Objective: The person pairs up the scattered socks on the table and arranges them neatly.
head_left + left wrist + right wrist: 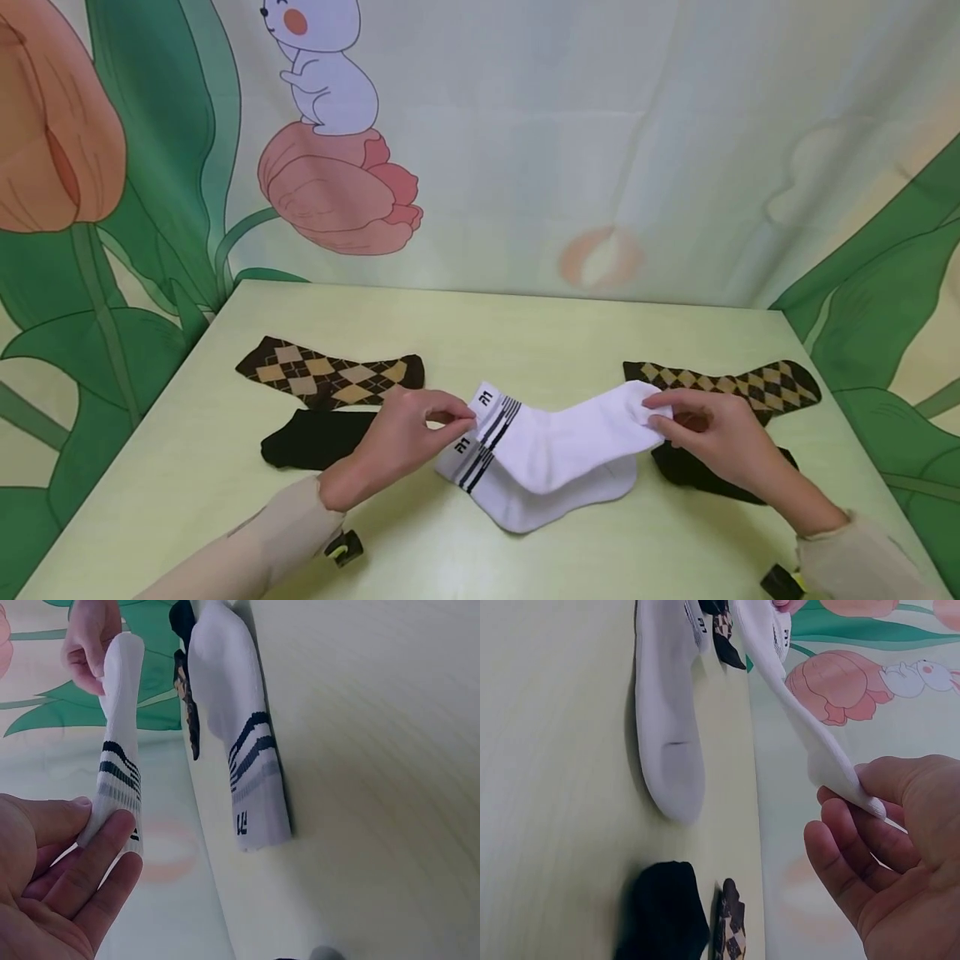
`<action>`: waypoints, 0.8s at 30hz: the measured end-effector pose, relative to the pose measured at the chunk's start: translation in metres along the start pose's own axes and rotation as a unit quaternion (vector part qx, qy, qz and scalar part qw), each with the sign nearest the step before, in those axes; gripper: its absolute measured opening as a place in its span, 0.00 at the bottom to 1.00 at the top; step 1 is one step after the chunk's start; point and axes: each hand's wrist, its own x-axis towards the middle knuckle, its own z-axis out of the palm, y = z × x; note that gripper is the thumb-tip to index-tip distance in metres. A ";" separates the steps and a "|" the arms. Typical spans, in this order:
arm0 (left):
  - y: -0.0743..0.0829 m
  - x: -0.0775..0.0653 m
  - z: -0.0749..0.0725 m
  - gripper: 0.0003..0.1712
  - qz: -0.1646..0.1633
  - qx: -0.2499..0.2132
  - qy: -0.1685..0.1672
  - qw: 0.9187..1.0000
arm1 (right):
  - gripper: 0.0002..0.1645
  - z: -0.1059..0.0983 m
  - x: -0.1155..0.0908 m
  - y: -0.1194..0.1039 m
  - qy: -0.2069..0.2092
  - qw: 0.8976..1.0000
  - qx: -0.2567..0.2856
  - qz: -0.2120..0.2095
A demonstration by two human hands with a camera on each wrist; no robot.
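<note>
A white sock with black cuff stripes [570,433] is held stretched above the table between both hands. My left hand [420,429] pinches its cuff [120,802]. My right hand [697,425] pinches its toe [847,784]. Under it a second white striped sock [540,492] lies flat on the pale green table [480,333]; it also shows in the left wrist view [240,727] and the right wrist view [667,712].
A brown argyle sock [330,379] and a black sock [315,437] lie at the left. Another argyle sock [742,383] and a black sock [705,475] lie at the right, partly behind my right hand. A cartoon backdrop [480,125] hangs behind the table.
</note>
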 end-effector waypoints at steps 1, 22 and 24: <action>0.000 -0.001 -0.001 0.04 -0.004 0.003 -0.002 1.000 | 0.11 0.001 0.000 0.000 -0.001 1.000 -0.002 -0.002; -0.005 -0.024 -0.006 0.04 -0.041 0.006 0.001 0.999 | 0.10 0.027 -0.002 0.005 -0.021 0.999 0.022 -0.036; -0.006 -0.025 -0.006 0.04 -0.044 0.009 0.000 0.999 | 0.10 0.028 -0.003 0.006 -0.022 0.999 0.025 -0.036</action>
